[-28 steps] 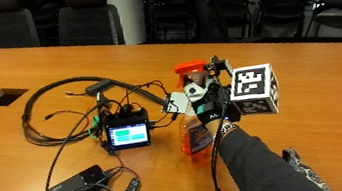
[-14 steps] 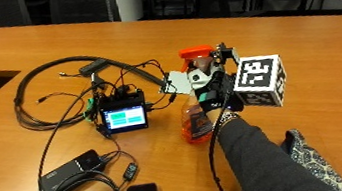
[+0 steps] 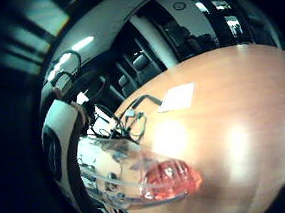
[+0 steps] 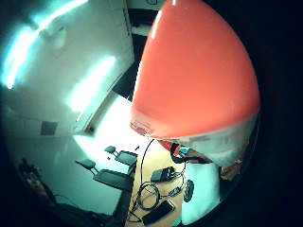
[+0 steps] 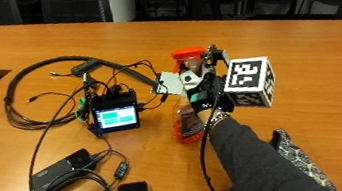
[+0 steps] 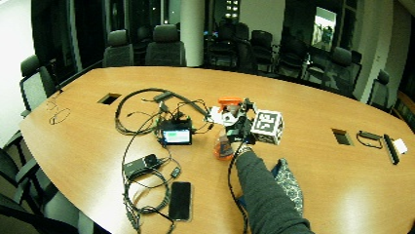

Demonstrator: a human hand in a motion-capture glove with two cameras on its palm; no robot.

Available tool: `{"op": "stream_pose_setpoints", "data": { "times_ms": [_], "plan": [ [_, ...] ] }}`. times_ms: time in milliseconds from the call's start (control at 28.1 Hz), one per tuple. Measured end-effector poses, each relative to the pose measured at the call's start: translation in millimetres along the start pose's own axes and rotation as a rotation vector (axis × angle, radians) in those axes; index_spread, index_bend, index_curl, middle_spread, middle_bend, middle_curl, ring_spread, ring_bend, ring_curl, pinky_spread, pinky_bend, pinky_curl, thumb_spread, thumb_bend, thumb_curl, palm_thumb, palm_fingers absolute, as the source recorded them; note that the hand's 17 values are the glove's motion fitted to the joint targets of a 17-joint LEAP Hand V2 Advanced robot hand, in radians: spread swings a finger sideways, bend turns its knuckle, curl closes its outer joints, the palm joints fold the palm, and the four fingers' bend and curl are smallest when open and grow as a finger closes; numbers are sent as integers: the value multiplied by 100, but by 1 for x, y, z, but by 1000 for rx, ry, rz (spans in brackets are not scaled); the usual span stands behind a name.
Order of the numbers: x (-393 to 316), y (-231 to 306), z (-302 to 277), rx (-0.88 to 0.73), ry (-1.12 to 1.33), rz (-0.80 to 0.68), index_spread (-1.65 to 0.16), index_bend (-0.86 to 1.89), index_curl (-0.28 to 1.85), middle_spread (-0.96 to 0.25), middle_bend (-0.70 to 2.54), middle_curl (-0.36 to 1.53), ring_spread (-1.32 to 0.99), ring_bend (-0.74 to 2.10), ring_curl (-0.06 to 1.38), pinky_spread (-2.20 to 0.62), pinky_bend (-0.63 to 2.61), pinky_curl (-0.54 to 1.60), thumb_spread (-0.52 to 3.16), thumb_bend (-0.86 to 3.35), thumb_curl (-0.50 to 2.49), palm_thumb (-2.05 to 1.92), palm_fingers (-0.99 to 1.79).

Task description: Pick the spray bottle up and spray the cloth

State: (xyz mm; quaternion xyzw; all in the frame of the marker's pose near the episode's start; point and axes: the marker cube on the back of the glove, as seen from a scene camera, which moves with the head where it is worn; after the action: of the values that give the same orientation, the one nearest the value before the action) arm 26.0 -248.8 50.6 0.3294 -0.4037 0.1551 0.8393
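Upright, the clear spray bottle (image 5: 188,118) shows orange liquid and an orange head.

Overhead room light falls evenly on the wooden table (image 5: 300,57); soft glare patches sit on its bare surface in the little finger side palm view; both palm views bend strongly toward dark rims; the spray bottle's orange head (image 4: 199,71) fills the thumb side view, out of focus; ceiling lights (image 4: 90,85) smear into bright streaks; the background chairs (image 6: 165,46) stand dim.
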Motion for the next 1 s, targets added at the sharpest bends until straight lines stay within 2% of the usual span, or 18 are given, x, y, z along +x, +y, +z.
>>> {"op": "stream_pose_setpoints", "data": {
  "times_ms": [249, 285, 392, 463, 819, 997],
  "plan": [
    [-2, 4, 25, -144, 39, 57, -27, 16, 56, -17, 56, 52, -16, 75, 45, -24, 39, 38, 75, -4, 68, 84, 127],
    [-1, 4, 29, -181, 43, 67, -28, 16, 55, -17, 58, 52, -17, 73, 45, -17, 30, 36, 77, -3, 67, 84, 113],
    [0, 4, 39, -267, 56, 86, -30, 13, 53, -16, 46, 48, -17, 60, 42, -4, 28, 37, 83, -1, 66, 86, 80],
    [-4, 6, 43, -304, 82, 81, -31, 13, 52, -15, 42, 47, -15, 55, 42, 3, 29, 38, 87, -1, 65, 86, 69],
    [-33, 34, 64, -553, 366, -113, -33, 3, 36, -10, 27, 40, -11, 51, 37, 20, 35, 36, 101, -5, 58, 74, 45],
    [-41, 62, 43, -730, 382, -125, -34, 10, 32, -9, 27, 39, -10, 50, 36, 24, 31, 35, 106, -5, 53, 67, 43]
  ]
}}
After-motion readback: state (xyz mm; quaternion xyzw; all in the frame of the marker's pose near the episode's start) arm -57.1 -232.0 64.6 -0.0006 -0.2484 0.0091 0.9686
